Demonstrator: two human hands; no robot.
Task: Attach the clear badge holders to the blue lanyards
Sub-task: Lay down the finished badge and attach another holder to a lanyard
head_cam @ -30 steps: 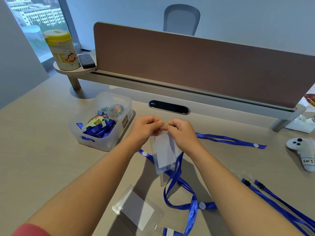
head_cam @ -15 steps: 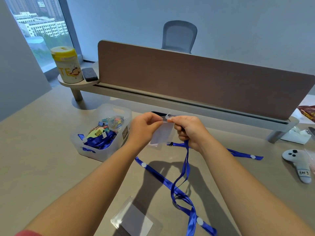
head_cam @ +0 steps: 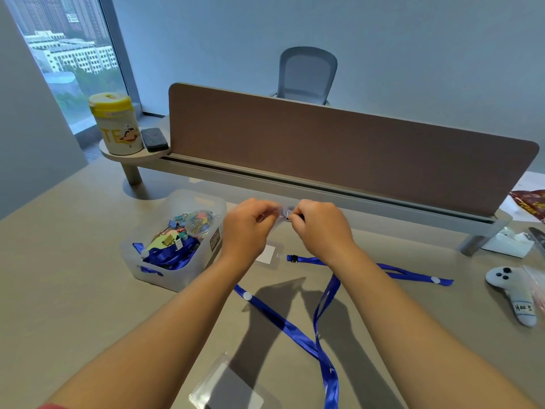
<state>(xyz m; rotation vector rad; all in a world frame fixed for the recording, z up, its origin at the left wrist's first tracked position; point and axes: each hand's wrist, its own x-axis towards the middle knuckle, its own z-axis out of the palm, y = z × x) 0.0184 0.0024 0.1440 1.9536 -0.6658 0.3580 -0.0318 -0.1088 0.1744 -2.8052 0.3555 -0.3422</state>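
Note:
I hold a clear badge holder (head_cam: 267,254) with a white card inside up above the desk. My left hand (head_cam: 249,228) pinches its top edge. My right hand (head_cam: 320,230) pinches the end of a blue lanyard (head_cam: 323,302) against the holder's top; the fingers hide the joint. The strap hangs from that hand and trails across the desk toward me. A second blue lanyard (head_cam: 413,273) with a black clip lies flat behind my right wrist. Another clear badge holder (head_cam: 228,389) lies near the front edge.
A clear plastic bin (head_cam: 174,278) with blue lanyards and coloured clips stands left of my hands. A brown divider panel (head_cam: 339,149) runs across the back, with a yellow-lidded canister (head_cam: 115,125) at its left end. A white controller (head_cam: 514,293) lies at the right.
Both hands have lifted the holder and lanyard end higher and farther from me. The strap now hangs more steeply. The view has tilted upward.

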